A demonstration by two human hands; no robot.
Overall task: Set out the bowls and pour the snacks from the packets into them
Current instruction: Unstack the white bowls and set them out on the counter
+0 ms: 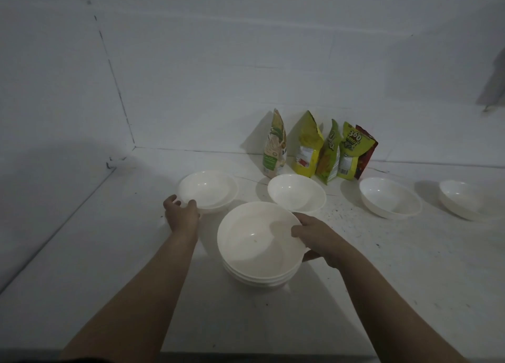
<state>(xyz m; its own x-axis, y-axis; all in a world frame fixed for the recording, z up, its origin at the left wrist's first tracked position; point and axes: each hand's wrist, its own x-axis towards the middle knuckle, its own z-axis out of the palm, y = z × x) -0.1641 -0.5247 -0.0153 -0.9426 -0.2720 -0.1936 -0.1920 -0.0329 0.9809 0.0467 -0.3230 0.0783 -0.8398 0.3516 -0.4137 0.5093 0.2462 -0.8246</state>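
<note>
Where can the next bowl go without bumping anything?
Bare counter lies left of the left hand. More lies right of the bowl stack, nearer than the far-right bowls. It is crowded by the snack packets and middle bowl.

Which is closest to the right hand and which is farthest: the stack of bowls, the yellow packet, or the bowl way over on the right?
From the right hand:
1. Stack of white plastic bowls, gripped by its fingers, in front.
2. Yellow snack packet, standing by the back wall.
3. White bowl at far right, near the picture's edge.

White counter (109, 267), bowls (390, 197), stacked bowls (258, 253), snack packets (306, 146)
</note>
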